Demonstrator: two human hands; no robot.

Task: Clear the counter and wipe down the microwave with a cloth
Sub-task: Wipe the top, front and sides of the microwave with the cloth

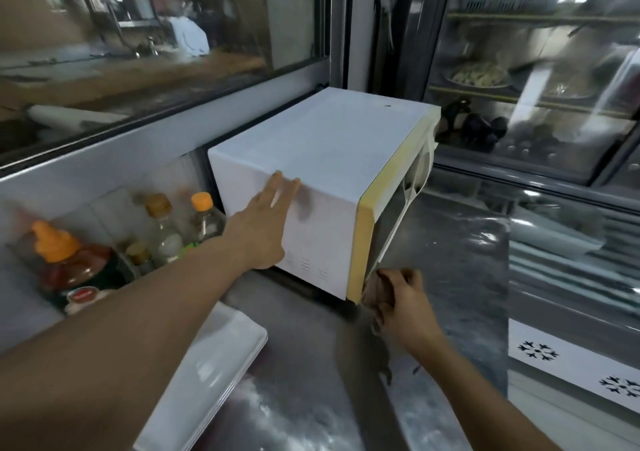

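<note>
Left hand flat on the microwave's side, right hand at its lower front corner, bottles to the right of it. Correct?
Not quite. In the head view the bottles stand left of the microwave, not right. The rest holds: left hand flat on its side, right hand at the lower front corner.

glossy white microwave [322, 152] casing; brushed, shiny steel counter [450, 277]; clear plastic bottles [204, 218].

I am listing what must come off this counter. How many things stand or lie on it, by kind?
Microwave: 1, white with a yellow front, left hand flat on its side, right hand gripping its lower front corner.
Orange-capped bottles: 2.
Brown-capped bottles: 2.
White tray: 1.
Total: 6. No cloth is visible.
</note>
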